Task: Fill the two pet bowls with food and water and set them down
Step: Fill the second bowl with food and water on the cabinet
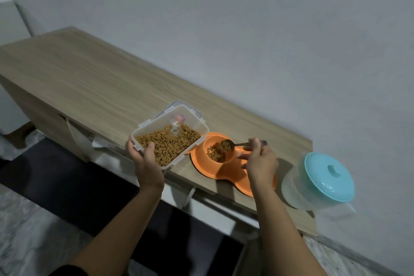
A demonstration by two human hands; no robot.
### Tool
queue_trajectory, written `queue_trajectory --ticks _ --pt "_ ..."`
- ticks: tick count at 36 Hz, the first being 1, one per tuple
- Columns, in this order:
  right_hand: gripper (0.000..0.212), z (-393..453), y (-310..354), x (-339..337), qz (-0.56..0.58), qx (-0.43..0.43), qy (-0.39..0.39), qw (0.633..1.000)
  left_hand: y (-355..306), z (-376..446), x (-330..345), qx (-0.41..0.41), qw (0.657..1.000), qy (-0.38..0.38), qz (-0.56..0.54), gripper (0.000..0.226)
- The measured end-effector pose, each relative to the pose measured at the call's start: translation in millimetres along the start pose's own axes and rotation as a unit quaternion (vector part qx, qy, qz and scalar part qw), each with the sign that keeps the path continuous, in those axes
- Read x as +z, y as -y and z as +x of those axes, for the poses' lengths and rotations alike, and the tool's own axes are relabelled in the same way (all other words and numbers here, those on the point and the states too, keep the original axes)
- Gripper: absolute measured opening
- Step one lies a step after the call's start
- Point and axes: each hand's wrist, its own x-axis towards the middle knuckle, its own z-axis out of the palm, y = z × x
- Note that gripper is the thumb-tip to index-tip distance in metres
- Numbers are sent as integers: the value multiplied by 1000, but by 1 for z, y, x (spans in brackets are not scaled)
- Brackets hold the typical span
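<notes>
Kibble [216, 152] lies in a small heap in one well of the orange double pet bowl [201, 161], the single such dish here, which sits at the near edge of the wooden table [89, 78]. Its second well is mostly hidden under the right hand [261, 162], so I cannot tell what is in it. One spoon [228, 144] hangs tipped over the filled well with kibble on it; the right hand pinches its handle between curled fingers and thumb, right above the dish.

Just left of the bowl, one clear plastic container [170, 139], lid off and about half full of the same brown pellets, is held tilted by the left hand [146, 163], thumb hooked over the near rim and fingers wrapped beneath. Its edge nearly meets the bowl's rim.

To the right, near the bowl, stands one clear jug with a turquoise lid [328, 177]. Behind everything is a plain grey wall [246, 29].
</notes>
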Motion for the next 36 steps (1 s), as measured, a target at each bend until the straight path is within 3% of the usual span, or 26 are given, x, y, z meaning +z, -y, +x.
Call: queue_trajectory --ticks 3,8,11,15,25,36 --pt "20 -7 -1 4 -27 -83 -12 996 1 0 1 0 1000 1 -2 67" --pt "21 -14 26 8 106 -137 -65 983 1 -1 0 4 1000 8 4 69" --pt "22 -18 38 15 153 -127 -12 980 2 -3 -1 16 1000 19 1 63" --pt "22 -21 45 30 132 -126 47 982 2 -8 -3 33 999 35 13 68" --pt "24 -27 47 42 175 -118 63 976 -8 -16 -12 57 997 30 38 72" --pt "21 -28 39 54 122 -29 165 978 -5 -19 -11 56 994 84 38 77"
